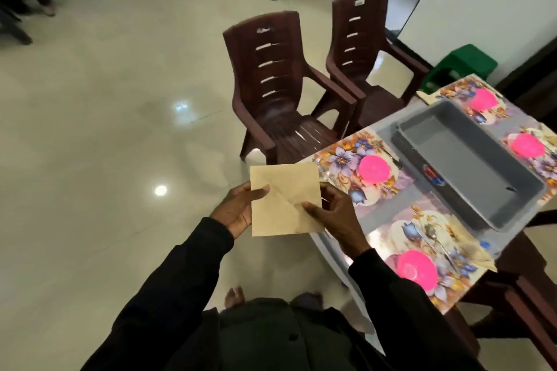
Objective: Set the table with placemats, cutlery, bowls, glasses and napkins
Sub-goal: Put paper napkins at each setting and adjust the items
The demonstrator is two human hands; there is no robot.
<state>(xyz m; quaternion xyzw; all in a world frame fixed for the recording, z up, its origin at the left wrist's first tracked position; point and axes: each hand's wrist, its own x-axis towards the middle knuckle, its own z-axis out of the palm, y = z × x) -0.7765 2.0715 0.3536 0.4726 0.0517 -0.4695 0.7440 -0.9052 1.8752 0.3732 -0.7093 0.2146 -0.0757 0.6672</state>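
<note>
**Head view, the only one I receive.** A wide-angle camera worn on the person's head looks forward and steeply down, so I see a bare foot (235,295) on the floor near the bottom edge. Both dark sleeves run up from that edge. The left grip (238,208) and right grip (337,217) sit close under the lens at mid-frame, each pinching a folded tan paper napkin (283,202). The camera stands just off one corner of the grey rectangular worktop (391,208), which runs out of the right edge. The glossy cream tiled floor (105,129) fills the left half. The nearer dark brown plastic armchair (271,84) stands farther off, above centre.
</note>
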